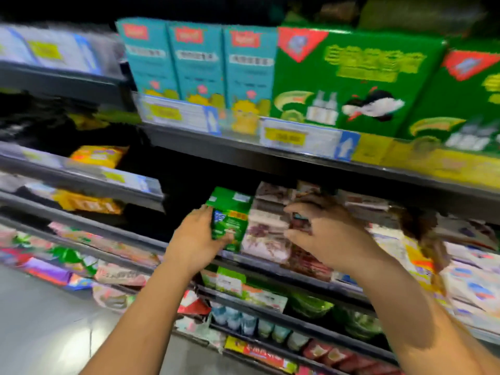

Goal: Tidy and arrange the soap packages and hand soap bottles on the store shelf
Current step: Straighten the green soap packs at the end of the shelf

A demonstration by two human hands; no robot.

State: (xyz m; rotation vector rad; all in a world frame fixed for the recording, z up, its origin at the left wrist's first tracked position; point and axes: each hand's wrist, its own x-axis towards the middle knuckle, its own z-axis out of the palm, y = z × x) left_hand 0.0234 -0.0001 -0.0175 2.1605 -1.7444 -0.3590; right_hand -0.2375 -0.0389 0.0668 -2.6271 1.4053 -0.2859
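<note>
Between your two hands stands a row of mauve soap packages (266, 234), stacked upright on the shelf (273, 270) at the level of your wrists. Your left hand (194, 239) grips a green soap package (232, 212) from its left side, with the thumb across the front and the fingers curled behind. That package is upright and slightly tilted, with its right edge against the mauve row. Your right hand (324, 234) reaches over the right part of the same row. Its fingers are bent and its thumb is held apart from them. Something small and dark sits between thumb and forefinger, but the motion blur keeps you from telling whether the hand actually grips it.

Above both hands, on the next shelf up, are three teal boxes (197, 60). Beside them, over your right hand, are large green boxes (351, 77) with a price tag (303, 139) below. Under your forearms, lower shelves hold mixed packets (230, 282), too blurred to identify.
</note>
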